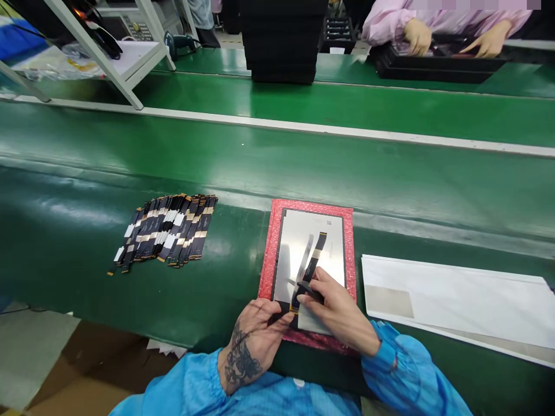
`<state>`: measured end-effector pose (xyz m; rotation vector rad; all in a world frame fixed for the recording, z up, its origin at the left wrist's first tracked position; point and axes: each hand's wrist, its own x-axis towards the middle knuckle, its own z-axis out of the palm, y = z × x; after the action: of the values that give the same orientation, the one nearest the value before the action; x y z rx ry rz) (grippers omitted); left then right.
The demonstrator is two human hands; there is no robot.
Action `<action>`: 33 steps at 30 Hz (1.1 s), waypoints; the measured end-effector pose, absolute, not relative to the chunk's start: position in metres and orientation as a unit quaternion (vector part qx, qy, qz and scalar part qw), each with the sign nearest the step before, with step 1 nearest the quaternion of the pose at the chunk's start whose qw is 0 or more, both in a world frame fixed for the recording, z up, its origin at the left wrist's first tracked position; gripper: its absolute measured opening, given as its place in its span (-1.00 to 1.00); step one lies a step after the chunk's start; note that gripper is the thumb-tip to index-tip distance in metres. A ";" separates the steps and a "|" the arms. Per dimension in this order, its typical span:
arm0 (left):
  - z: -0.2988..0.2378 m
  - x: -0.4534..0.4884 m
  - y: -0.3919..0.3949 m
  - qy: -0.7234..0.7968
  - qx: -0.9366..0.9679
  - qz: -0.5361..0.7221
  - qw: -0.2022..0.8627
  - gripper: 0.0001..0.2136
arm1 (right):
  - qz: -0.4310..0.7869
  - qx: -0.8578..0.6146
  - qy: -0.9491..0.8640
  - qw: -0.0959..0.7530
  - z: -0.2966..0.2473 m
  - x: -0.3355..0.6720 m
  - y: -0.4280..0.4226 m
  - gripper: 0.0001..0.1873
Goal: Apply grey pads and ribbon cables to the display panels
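A flat display panel [333, 254] with a silvery back lies on a red bubble-wrap bag [350, 231]. One black flex cable [318, 248] with gold ends slants up over the panel, its lower end at the panel's near edge. My right hand [340, 312] is closed around a slim black tool [312, 292] whose exact kind I cannot make out; its fingertips are beside the cable. At the near left corner, my left hand [258, 329] has thumb and forefinger closed on a black strip [284, 307] at the panel's edge, close to the cable's lower end.
Many similar flex cables [169, 228] lie in a fanned pile at left. White sheets [455, 294] lie at right. Beyond the white rail [303, 129] stand a black tray stack [284, 40] and a white-framed shelf [130, 63]. A co-worker's hands [418, 37] rest on black trays.
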<state>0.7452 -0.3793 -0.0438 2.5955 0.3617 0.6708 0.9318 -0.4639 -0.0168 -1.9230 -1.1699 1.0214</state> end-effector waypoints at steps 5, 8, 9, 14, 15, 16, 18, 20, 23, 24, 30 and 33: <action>-0.045 0.741 -0.380 0.128 0.935 0.246 0.221 -0.72 | 0.412 -0.740 -0.447 0.288 -0.015 0.930 -0.461 -0.81; -0.045 0.742 -0.380 0.134 0.933 0.247 0.224 -0.74 | 0.425 -0.733 -0.446 0.288 -0.012 0.930 -0.460 -0.81; -0.045 0.743 -0.381 0.137 0.933 0.246 0.224 -0.75 | 0.429 -0.731 -0.445 0.289 -0.012 0.931 -0.460 -0.81; -0.044 0.745 -0.381 0.136 0.933 0.252 0.217 -0.75 | 0.419 -0.735 -0.449 0.289 -0.013 0.932 -0.460 -0.81; -0.044 0.745 -0.381 0.137 0.933 0.252 0.218 -0.75 | 0.416 -0.736 -0.448 0.291 -0.013 0.932 -0.461 -0.80; -0.045 0.745 -0.381 0.138 0.932 0.254 0.219 -0.76 | 0.415 -0.736 -0.448 0.292 -0.014 0.932 -0.461 -0.80; -0.046 0.744 -0.381 0.138 0.930 0.256 0.224 -0.76 | 0.416 -0.735 -0.448 0.295 -0.014 0.931 -0.461 -0.79; -0.048 0.743 -0.381 0.135 0.929 0.259 0.227 -0.76 | 0.418 -0.733 -0.448 0.295 -0.013 0.931 -0.460 -0.80; -0.049 0.742 -0.381 0.133 0.928 0.263 0.229 -0.75 | 0.414 -0.736 -0.453 0.285 -0.014 0.930 -0.460 -0.79; -0.050 0.742 -0.381 0.132 0.927 0.266 0.228 -0.74 | 0.411 -0.738 -0.455 0.282 -0.014 0.929 -0.460 -0.79; -0.052 0.738 -0.384 0.114 0.945 0.237 0.193 -0.71 | 0.395 -0.736 -0.463 0.297 -0.020 0.928 -0.463 -0.79; -0.055 0.735 -0.386 0.113 0.955 0.234 0.144 -0.73 | 0.402 -0.737 -0.460 0.289 -0.020 0.928 -0.463 -0.79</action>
<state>0.7354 -0.3859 -0.0553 2.7529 0.3271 0.6734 0.9281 -0.4633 -0.0199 -1.9680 -1.2276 1.0741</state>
